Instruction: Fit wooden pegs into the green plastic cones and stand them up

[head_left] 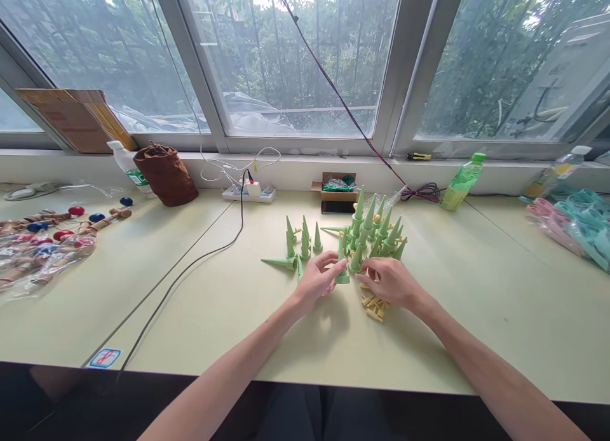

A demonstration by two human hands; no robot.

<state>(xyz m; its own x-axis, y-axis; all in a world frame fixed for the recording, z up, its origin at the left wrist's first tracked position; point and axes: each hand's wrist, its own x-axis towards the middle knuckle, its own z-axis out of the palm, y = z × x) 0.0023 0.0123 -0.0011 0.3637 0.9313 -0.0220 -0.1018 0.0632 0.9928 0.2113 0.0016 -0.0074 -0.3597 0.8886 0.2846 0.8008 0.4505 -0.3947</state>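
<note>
My left hand (318, 274) is closed around a green plastic spike (342, 277), which it holds upright, point up, over the table. My right hand (388, 279) is just to its right, with thumb and fingers bent together above a small pile of yellow plastic pegs (373, 306). Whatever lies between those fingertips is too small to make out. Behind my right hand stands a dense cluster of green spikes (368, 222), several with yellow bits on them. Beyond my left hand are several more green spikes (305, 241), one lying on its side (281, 262).
Behind the spikes sit a small open cardboard box (339, 179) and a dark phone (337, 207). A black cable (204, 255) crosses the table from a power strip (250, 193). Bagged wooden toys (47, 250) lie left; a green bottle (462, 182) stands right.
</note>
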